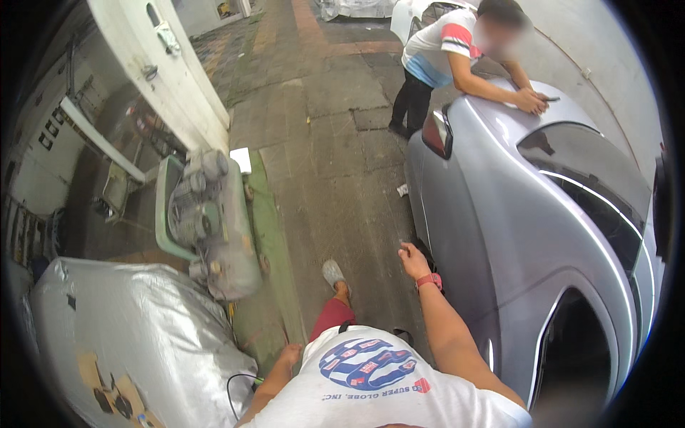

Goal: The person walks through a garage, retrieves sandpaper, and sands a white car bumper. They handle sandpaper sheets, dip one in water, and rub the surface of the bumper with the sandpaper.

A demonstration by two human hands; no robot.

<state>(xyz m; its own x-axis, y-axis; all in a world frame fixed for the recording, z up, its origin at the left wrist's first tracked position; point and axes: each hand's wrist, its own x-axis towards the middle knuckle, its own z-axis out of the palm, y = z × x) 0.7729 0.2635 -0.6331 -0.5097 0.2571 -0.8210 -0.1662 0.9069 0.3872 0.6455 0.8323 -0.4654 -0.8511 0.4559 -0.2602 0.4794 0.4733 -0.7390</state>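
Currently, you stand mid-stride on the grey paved workshop floor, with your grey shoe forward, alongside the silver-painted car body on your right. Your right hand, which wears a red wristband, is raised ahead of you just beside the car's flank. It is near the panel, but the picture does not show contact. Its fingers are loosely curled and appear to grip nothing; anything pinched at the fingertips is too small to tell. Your left hand hangs low at your hip, and you cannot tell whether it is open or closed. The step in hand reads as an approach to the panel, not work on it. Any next move calls for closing the remaining gap with a flat, relaxed palm, and for keeping your footing between the car and the grey-green air compressor with its ribbed cylinders on your left. Nearer you on that side lies a bulky shape under a silver plastic sheet. Further ahead, another person in a white, red and blue shirt leans with both forearms on the car's upper surface, so keep your reach well apart from theirs.
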